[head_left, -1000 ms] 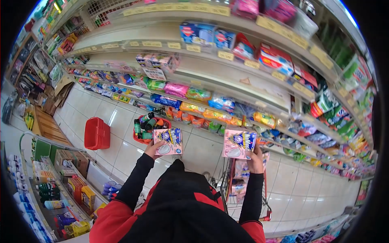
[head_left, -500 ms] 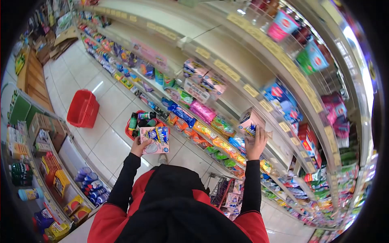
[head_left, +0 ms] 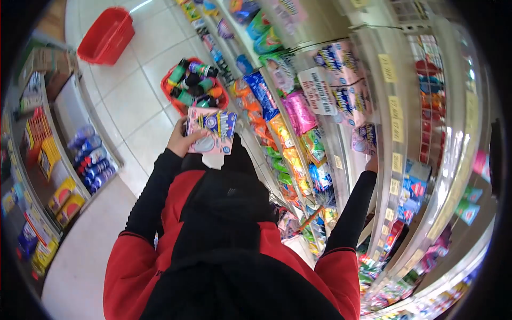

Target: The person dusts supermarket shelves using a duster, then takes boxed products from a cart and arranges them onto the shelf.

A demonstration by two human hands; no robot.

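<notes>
My left hand (head_left: 182, 140) grips a pink box (head_left: 213, 128) with NoMos-style lettering, thumb across its front, at waist height. A torn or loose white flap hangs below this box. On the shelf to the right, my right hand (head_left: 372, 164) touches the lower end of a similar pink box (head_left: 364, 140). The shelf edge and the box hide its fingers. Just beyond that box are stacked matching pink boxes (head_left: 349, 104), behind a white price sign (head_left: 318, 92).
A red basket (head_left: 226, 101) of bottles stands on the floor by the shelf, and another red basket (head_left: 109, 37) lies farther left. Colourful packets (head_left: 298, 113) line the lower shelves. At left, a curved shelf unit holds blue-purple bottles (head_left: 95, 160).
My view has turned and shifted toward the shelf. My right hand and its pink box have moved deeper onto the shelf, up against the stack. My left hand still holds its box.
</notes>
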